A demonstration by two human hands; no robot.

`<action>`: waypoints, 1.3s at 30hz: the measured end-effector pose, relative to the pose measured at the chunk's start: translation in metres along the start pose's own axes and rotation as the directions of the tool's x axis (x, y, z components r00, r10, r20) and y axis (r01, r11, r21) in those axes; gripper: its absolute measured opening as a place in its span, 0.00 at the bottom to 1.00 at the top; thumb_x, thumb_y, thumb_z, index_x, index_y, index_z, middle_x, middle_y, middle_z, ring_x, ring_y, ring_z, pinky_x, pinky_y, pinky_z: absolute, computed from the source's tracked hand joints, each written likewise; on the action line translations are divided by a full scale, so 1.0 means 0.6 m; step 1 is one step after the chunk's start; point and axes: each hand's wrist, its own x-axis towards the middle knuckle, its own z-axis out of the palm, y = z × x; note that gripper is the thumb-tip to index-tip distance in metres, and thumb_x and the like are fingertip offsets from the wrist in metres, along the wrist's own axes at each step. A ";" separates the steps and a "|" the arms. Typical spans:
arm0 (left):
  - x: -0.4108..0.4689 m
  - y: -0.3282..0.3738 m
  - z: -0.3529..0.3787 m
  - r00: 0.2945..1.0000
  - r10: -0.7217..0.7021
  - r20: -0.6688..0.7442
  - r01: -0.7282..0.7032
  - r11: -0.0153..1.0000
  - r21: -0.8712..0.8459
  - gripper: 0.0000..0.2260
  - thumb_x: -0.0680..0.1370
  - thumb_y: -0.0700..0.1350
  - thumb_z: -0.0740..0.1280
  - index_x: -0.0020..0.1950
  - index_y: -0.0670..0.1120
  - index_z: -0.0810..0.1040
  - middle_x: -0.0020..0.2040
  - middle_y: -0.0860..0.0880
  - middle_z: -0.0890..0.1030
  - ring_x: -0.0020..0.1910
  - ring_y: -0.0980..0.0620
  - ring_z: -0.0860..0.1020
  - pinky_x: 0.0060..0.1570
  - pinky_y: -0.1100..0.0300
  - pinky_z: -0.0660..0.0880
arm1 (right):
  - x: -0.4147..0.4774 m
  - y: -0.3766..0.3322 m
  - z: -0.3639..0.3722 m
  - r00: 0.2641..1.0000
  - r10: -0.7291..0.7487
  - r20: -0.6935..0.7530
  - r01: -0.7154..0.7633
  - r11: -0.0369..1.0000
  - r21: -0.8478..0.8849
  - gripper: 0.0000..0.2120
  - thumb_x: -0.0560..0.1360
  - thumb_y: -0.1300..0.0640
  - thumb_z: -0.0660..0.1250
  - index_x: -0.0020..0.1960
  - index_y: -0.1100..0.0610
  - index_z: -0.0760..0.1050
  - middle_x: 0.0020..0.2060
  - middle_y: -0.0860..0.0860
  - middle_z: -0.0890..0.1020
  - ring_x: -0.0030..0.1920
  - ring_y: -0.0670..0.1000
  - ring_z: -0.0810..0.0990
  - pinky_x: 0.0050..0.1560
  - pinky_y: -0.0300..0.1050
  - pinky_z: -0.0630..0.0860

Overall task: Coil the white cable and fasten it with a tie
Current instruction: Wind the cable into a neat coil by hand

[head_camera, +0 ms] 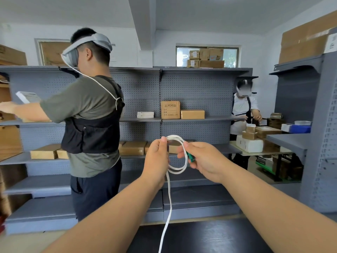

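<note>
Both hands were raised in front of the grey pegboard shelving point(195, 88), close together but not touching. The left hand point(157, 157) pinched the top of the flat white cable point(177, 170), gathered into a few round loops. The right hand point(202, 157) gripped the loops' other side along with a green plug point(191, 158), while one loose strand hung down toward the dark tabletop point(209, 238).

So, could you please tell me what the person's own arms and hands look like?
The left forearm and right forearm are bare to the picture's edge, with no sleeve in sight. The left hand and right hand wear no gloves, and no watch, wristband or ring shows.
</note>
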 end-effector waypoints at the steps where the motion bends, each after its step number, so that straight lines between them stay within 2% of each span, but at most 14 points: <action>1: 0.000 -0.001 -0.002 1.000 -0.009 0.014 0.009 1.000 -0.012 0.14 0.82 0.49 0.55 0.44 0.43 0.74 0.28 0.51 0.68 0.29 0.54 0.67 0.35 0.58 0.66 | 0.000 -0.003 -0.002 1.000 0.018 0.010 -0.018 0.999 0.038 0.14 0.81 0.54 0.57 0.44 0.57 0.78 0.39 0.52 0.80 0.31 0.45 0.67 0.33 0.38 0.63; 4: 0.002 -0.001 -0.007 0.994 -0.066 0.092 0.075 0.992 -0.103 0.15 0.82 0.48 0.56 0.39 0.43 0.71 0.25 0.51 0.67 0.24 0.55 0.70 0.34 0.58 0.68 | 0.001 -0.012 -0.014 0.998 0.062 0.009 -0.062 0.996 0.056 0.13 0.81 0.55 0.58 0.43 0.59 0.76 0.35 0.52 0.80 0.29 0.45 0.65 0.30 0.38 0.60; 7: 0.000 0.001 -0.017 0.971 -0.134 0.200 0.175 0.963 -0.206 0.15 0.82 0.48 0.56 0.41 0.41 0.73 0.27 0.49 0.65 0.24 0.54 0.69 0.32 0.59 0.76 | 0.001 -0.013 -0.028 0.996 0.093 0.008 -0.093 0.995 0.021 0.13 0.81 0.55 0.57 0.41 0.59 0.74 0.31 0.51 0.77 0.28 0.45 0.65 0.27 0.35 0.60; 12: -0.004 0.003 -0.026 0.931 -0.146 0.334 0.256 0.915 -0.311 0.13 0.82 0.42 0.55 0.42 0.39 0.73 0.29 0.48 0.69 0.25 0.54 0.69 0.36 0.58 0.77 | 0.000 -0.005 -0.033 0.998 0.040 -0.052 -0.045 0.994 -0.101 0.15 0.82 0.55 0.54 0.40 0.57 0.72 0.31 0.49 0.71 0.30 0.46 0.64 0.31 0.37 0.62; 16: -0.007 0.005 -0.018 0.942 -0.123 0.313 0.245 0.890 -0.386 0.11 0.82 0.38 0.55 0.47 0.38 0.75 0.32 0.48 0.70 0.27 0.55 0.72 0.39 0.60 0.72 | 0.009 0.008 -0.019 0.971 -0.088 -0.220 0.048 0.982 -0.182 0.17 0.82 0.54 0.53 0.37 0.56 0.71 0.31 0.50 0.72 0.30 0.48 0.65 0.34 0.42 0.64; 19: -0.013 0.002 -0.007 0.958 -0.132 0.254 0.215 0.918 -0.334 0.13 0.82 0.41 0.55 0.41 0.42 0.73 0.31 0.49 0.70 0.28 0.55 0.72 0.38 0.62 0.71 | 0.012 0.019 -0.006 0.933 -0.168 -0.319 0.096 0.969 -0.229 0.18 0.82 0.53 0.52 0.36 0.54 0.71 0.32 0.48 0.74 0.32 0.48 0.68 0.40 0.47 0.65; 22: -0.021 0.006 0.008 0.971 -0.164 0.172 0.212 0.925 -0.316 0.11 0.83 0.44 0.55 0.44 0.44 0.72 0.31 0.50 0.70 0.27 0.56 0.72 0.33 0.63 0.74 | 0.006 0.023 0.004 0.908 -0.226 -0.353 0.141 0.958 -0.250 0.18 0.82 0.52 0.51 0.36 0.53 0.70 0.30 0.48 0.72 0.32 0.49 0.68 0.40 0.46 0.66; 25: -0.016 0.009 0.013 0.977 -0.173 0.125 0.208 0.903 -0.376 0.11 0.83 0.46 0.55 0.49 0.42 0.74 0.31 0.49 0.70 0.26 0.54 0.72 0.36 0.59 0.73 | 0.004 0.022 0.006 0.907 -0.237 -0.347 0.139 0.949 -0.284 0.18 0.82 0.52 0.51 0.36 0.54 0.69 0.28 0.47 0.70 0.31 0.49 0.67 0.40 0.46 0.65; 27: -0.009 0.009 0.007 0.979 -0.129 0.156 0.171 0.940 -0.296 0.11 0.81 0.45 0.59 0.55 0.39 0.75 0.33 0.47 0.71 0.27 0.54 0.73 0.40 0.57 0.73 | 0.005 0.020 0.003 0.922 -0.206 -0.328 0.115 0.954 -0.276 0.18 0.82 0.52 0.51 0.37 0.53 0.70 0.28 0.47 0.70 0.31 0.49 0.67 0.39 0.46 0.65; 30: -0.003 0.010 -0.006 0.977 -0.081 0.197 0.101 0.990 -0.095 0.09 0.78 0.38 0.64 0.59 0.40 0.73 0.39 0.46 0.75 0.29 0.56 0.75 0.40 0.58 0.75 | 0.003 0.013 -0.005 0.955 -0.167 -0.247 0.091 0.952 -0.293 0.17 0.82 0.52 0.51 0.37 0.53 0.70 0.28 0.46 0.72 0.31 0.48 0.68 0.39 0.45 0.66; 34: 0.001 0.015 -0.010 0.989 -0.036 0.143 0.013 0.988 0.156 0.05 0.80 0.42 0.62 0.53 0.43 0.73 0.31 0.50 0.74 0.24 0.58 0.73 0.45 0.48 0.78 | -0.006 0.008 -0.007 0.976 -0.160 -0.148 0.097 0.927 -0.362 0.17 0.82 0.52 0.50 0.38 0.54 0.70 0.28 0.46 0.73 0.30 0.47 0.68 0.39 0.44 0.67; 37: 0.000 0.019 -0.008 0.996 -0.015 0.088 -0.005 0.976 0.218 0.08 0.81 0.44 0.59 0.50 0.40 0.73 0.30 0.47 0.72 0.20 0.57 0.72 0.35 0.54 0.77 | -0.006 0.009 0.000 0.983 -0.139 -0.117 0.094 0.942 -0.323 0.16 0.82 0.51 0.51 0.41 0.52 0.72 0.33 0.48 0.77 0.32 0.47 0.70 0.41 0.46 0.68; 39: -0.001 0.019 -0.008 0.998 -0.027 0.064 0.013 0.979 0.204 0.10 0.81 0.45 0.58 0.46 0.40 0.72 0.27 0.47 0.70 0.19 0.56 0.71 0.36 0.53 0.74 | -0.005 0.007 0.001 0.986 -0.132 -0.100 0.092 0.940 -0.329 0.14 0.81 0.51 0.51 0.44 0.51 0.73 0.34 0.49 0.78 0.33 0.48 0.71 0.41 0.46 0.68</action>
